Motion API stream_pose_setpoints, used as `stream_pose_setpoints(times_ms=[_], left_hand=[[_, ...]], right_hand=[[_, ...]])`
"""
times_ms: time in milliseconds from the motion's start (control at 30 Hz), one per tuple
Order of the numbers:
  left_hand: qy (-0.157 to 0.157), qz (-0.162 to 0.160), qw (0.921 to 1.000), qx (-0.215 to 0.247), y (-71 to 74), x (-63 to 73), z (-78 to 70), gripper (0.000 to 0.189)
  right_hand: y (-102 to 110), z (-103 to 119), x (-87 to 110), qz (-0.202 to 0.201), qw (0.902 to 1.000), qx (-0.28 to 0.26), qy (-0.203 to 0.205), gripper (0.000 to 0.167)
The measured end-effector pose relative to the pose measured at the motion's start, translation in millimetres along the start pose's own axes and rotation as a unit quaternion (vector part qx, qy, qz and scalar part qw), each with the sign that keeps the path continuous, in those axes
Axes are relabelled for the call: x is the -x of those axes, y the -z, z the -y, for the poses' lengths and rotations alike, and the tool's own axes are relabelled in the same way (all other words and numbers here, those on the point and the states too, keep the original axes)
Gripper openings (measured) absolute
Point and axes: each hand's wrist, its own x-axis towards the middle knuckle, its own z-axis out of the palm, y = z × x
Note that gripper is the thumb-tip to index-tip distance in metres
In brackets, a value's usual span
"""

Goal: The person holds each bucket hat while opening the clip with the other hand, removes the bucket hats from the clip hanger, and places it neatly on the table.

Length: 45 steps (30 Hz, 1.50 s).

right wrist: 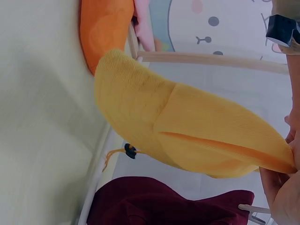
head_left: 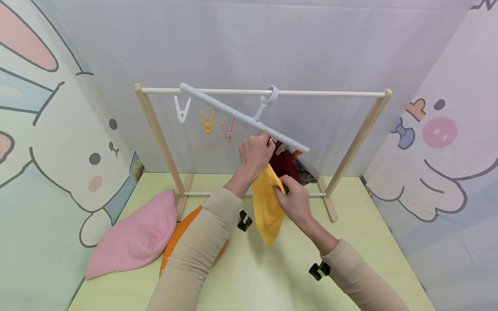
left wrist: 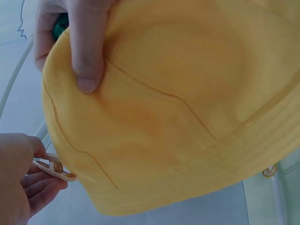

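Observation:
A yellow bucket hat [head_left: 268, 207] hangs below the tilted white hanger [head_left: 218, 103]. My right hand [head_left: 293, 198] pinches the hat's edge; something dark green shows by its fingers. Just under the hanger bar, my left hand [head_left: 254, 151] pinches a pale clothes clip [left wrist: 55, 168], whose tip is right at the hat's edge in the left wrist view. From the head, my left fingers hide this clip. In the right wrist view, a cord with a black toggle [right wrist: 130, 151] dangles from the yellow hat. Beside it a maroon hat [right wrist: 164, 204] hangs from another clip [right wrist: 255, 209].
White, yellow and pink clips [head_left: 228, 131] hang along the hanger's left half. The hanger hooks over a white rail [head_left: 330, 93] between wooden posts [head_left: 358, 142]. Behind the maroon hat hangs a grey item [head_left: 307, 170]. A pink hat [head_left: 136, 235] and an orange one [head_left: 183, 233] lie left.

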Motion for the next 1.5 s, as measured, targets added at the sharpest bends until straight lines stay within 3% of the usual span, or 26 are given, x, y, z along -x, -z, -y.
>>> stream_pose_setpoints(times_ms=[267,567,833,1167,1500], left_hand=[[-0.001,0.006,1.0,-0.002,0.2,0.4,0.9,0.023],[-0.003,0.003,1.0,-0.002,0.1,2.8,0.1,0.023],[-0.009,-0.003,0.9999,-0.011,-1.3,3.2,0.7,0.024],[0.005,0.014,0.9999,-0.007,-1.9,4.1,0.1,0.026],[0.017,0.016,0.9997,0.001,-0.8,5.7,-2.3,0.032]], right_hand=[[-2.3,-1.3,4.0,0.019,0.9998,-0.004,0.005,0.011],[-6.9,-0.4,10.4,0.077,0.9944,-0.03,-0.065,0.009],[-13.7,-3.0,18.7,0.099,0.9882,-0.055,-0.103,0.009],[-20.1,-7.1,26.3,0.126,0.9732,-0.092,-0.169,0.007],[-30.1,-11.4,34.6,0.141,0.9607,-0.135,-0.198,0.008]])
